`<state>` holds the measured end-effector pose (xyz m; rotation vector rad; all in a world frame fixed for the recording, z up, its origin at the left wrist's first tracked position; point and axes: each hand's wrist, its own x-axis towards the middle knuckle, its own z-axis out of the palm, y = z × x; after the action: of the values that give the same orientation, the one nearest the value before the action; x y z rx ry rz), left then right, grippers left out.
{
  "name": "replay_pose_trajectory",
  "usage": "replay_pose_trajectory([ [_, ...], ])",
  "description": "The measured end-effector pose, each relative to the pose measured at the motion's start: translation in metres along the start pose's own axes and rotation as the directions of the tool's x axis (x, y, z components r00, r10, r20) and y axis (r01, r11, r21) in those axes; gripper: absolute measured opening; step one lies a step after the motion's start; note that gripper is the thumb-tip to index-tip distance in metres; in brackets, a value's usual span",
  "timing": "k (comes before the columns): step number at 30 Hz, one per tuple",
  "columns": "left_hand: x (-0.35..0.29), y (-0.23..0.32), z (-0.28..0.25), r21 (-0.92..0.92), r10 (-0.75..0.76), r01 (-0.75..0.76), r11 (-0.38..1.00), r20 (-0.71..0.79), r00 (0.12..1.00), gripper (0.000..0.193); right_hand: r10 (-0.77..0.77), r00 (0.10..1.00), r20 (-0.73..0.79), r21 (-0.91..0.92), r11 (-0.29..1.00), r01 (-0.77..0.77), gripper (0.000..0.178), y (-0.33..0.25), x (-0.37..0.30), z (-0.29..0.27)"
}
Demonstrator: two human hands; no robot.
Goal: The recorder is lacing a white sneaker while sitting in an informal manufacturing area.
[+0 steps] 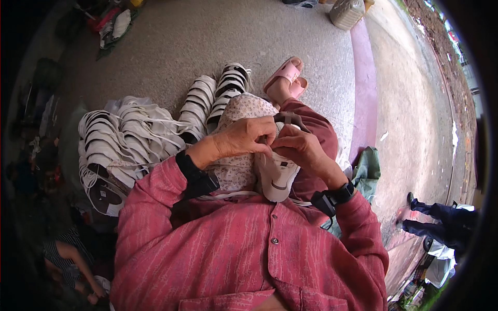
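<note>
A pale sneaker [275, 181] lies on my lap, its toe toward my body and its dark-lined opening facing away. Over its lacing area, my left hand [246, 137] is closed in a pinch. My right hand [305, 147] is also closed, fingertips pressed together close to the left ones. What either pinch holds is too small and covered to make out. A white shoelace [228, 195] trails across my lap on the left of the toe, and a short lace end shows on the right. Under the shoe lies a floral cloth [236, 173].
Left of my legs are rows of nested white shoes [135, 135] with loose laces. More stacked shoes [199, 103] stand ahead. My foot wears a pink slipper [285, 75]. Green fabric [367, 168] lies at right. A plastic jug [347, 13] stands far off; other people are at both sides.
</note>
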<state>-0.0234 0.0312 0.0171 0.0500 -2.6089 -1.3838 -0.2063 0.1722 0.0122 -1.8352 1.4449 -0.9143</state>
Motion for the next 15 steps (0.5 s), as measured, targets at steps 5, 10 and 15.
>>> replay_pose_trajectory([
  [5,-0.004,-0.002,0.006,-0.156,-0.086,0.083,0.984,-0.013,0.996,0.026,-0.133,0.991,-0.013,-0.265,0.956,0.125,0.015,-0.003,0.009,-0.002],
  [10,-0.006,0.005,0.015,-0.143,-0.115,0.111,0.983,-0.016,0.993,0.022,0.071,0.926,-0.37,-0.325,0.924,-0.201,0.012,0.023,-0.002,-0.039],
  [15,-0.004,-0.001,0.024,-0.169,-0.159,0.155,0.973,-0.012,0.987,0.018,0.518,0.856,0.006,0.897,0.375,-0.233,0.021,-0.009,0.003,-0.036],
])
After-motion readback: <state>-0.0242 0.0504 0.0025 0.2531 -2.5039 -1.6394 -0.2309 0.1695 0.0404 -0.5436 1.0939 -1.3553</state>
